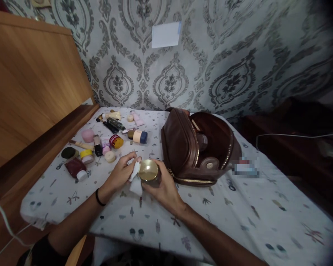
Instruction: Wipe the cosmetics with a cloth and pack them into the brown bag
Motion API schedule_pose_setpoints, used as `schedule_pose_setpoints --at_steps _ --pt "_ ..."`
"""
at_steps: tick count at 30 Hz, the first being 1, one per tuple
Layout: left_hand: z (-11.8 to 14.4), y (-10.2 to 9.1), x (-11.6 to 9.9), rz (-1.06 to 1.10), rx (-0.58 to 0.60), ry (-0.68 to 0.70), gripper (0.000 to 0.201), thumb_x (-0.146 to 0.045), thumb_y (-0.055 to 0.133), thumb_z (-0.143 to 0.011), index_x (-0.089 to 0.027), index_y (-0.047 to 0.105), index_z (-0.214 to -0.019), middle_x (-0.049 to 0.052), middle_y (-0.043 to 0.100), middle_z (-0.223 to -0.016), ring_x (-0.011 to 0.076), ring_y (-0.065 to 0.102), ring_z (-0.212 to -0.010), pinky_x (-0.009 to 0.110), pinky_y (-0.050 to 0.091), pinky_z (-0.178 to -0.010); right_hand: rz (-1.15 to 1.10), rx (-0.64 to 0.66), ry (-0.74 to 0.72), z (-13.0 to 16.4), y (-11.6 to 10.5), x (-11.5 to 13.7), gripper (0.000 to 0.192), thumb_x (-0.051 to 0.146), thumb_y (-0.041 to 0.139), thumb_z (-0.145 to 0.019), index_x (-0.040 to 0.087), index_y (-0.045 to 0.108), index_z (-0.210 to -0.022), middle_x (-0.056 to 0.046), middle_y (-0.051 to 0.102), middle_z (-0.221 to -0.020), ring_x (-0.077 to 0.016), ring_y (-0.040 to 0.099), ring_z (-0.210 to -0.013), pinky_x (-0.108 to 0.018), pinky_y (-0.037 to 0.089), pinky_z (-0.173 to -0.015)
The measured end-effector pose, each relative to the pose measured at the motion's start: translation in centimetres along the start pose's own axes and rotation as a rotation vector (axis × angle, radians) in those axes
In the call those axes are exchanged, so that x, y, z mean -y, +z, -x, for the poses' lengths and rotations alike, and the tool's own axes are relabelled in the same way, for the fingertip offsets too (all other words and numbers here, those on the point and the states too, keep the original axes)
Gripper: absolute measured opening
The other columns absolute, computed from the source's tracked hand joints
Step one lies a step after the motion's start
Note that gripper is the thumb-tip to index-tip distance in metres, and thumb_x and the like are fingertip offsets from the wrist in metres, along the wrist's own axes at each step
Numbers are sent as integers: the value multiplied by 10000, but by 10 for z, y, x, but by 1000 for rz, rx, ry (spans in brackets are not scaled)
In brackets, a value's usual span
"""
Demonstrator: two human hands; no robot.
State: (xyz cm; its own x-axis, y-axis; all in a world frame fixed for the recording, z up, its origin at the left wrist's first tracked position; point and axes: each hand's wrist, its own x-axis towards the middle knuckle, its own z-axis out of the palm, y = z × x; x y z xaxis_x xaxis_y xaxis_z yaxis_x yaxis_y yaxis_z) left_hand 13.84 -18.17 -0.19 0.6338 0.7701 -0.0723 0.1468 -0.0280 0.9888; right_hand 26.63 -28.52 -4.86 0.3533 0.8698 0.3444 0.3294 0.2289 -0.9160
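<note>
The right hand [163,188] is grasping 1 round gold-lidded jar [148,171]; the left hand [122,171] is pinching a crumpled white tissue [135,177] against it, near the open brown leather bag [199,147].

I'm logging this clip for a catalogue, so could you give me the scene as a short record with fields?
setting: table under a patterned cloth, against a patterned wall
left hand: holds a white tissue against the jar
right hand: grips a round jar with gold lid
bag: brown leather bag, unzipped and open, just right of the hands
other items: cluster of small cosmetics, bottles, jars and tubes, left of the bag
wrist: black band on the left
</note>
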Motion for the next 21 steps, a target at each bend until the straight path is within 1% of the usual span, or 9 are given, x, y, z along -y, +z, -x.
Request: schedule_pose_setpoints --at_steps 2,5,7,9,10,13,16,19,21 --pt "2 -1 -4 -89 -70 151 316 -504 571 -869 -209 511 -772 -73 447 -566 86 418 -455 193 333 -428 -214 10 130 -3 2 4 620 261 796 -666 223 508 -1213 -75 630 -1183 -245 614 -1105 -416 482 -1001" --pt "7 -2 -5 -191 -205 312 243 -432 490 -936 -208 565 -992 -7 609 -818 140 570 -706 236 459 -633 -505 40 256 -7 1 12 638 307 856 -612 237 544 -1165 -46 662 -1154 -231 631 -1078 -401 477 -1003" --pt "10 0 -1 -204 -171 389 313 -404 469 -950 -212 547 -1185 55 649 -1102 198 610 -985 297 482 -853 -619 36 298 -8 0 17 630 337 871 -606 246 572 -1154 -42 666 -1183 -235 618 -1113 -405 454 -1032" --pt "13 4 3 -205 -47 436 440 -399 508 -933 -214 493 -1333 94 570 -1352 250 525 -1240 351 407 -1041 -665 30 309 -8 -1 19 607 381 861 -630 255 589 -1159 -44 660 -1216 -242 598 -1157 -411 431 -1056" --pt "13 7 6 -209 18 441 501 -401 534 -921 -211 468 -1380 103 523 -1425 264 472 -1314 365 362 -1095 -666 26 307 -8 -2 19 601 398 855 -641 258 593 -1163 -45 657 -1225 -245 589 -1171 -412 425 -1062" --pt "13 10 9 -198 94 401 567 -437 563 -907 -188 471 -1408 117 500 -1464 282 450 -1345 382 320 -1133 -604 35 293 -8 -4 17 614 394 873 -615 258 605 -1151 -37 662 -1183 -244 592 -1149 -407 433 -1045" --pt "10 11 9 -94 85 305 522 -526 517 -921 -198 573 -1323 99 597 -1362 278 526 -1255 378 364 -1086 -511 88 265 -9 -5 13 665 367 905 -555 246 606 -1137 -30 672 -1105 -243 612 -1085 -396 464 -995" --pt "5 13 9 179 65 139 561 -633 498 -893 -206 647 -1224 75 682 -1209 255 600 -1125 339 448 -969 -426 126 207 -9 -6 13 711 375 906 -550 232 590 -1171 -44 664 -1120 -247 614 -1077 -387 474 -975" --pt "1 17 11 425 62 -11 601 -673 568 -831 -187 668 -1170 71 716 -1100 245 636 -1040 318 490 -878 -319 124 132 -10 -8 15 707 386 894 -574 226 589 -1191 -56 651 -1143 -251 606 -1088 -385 470 -980"
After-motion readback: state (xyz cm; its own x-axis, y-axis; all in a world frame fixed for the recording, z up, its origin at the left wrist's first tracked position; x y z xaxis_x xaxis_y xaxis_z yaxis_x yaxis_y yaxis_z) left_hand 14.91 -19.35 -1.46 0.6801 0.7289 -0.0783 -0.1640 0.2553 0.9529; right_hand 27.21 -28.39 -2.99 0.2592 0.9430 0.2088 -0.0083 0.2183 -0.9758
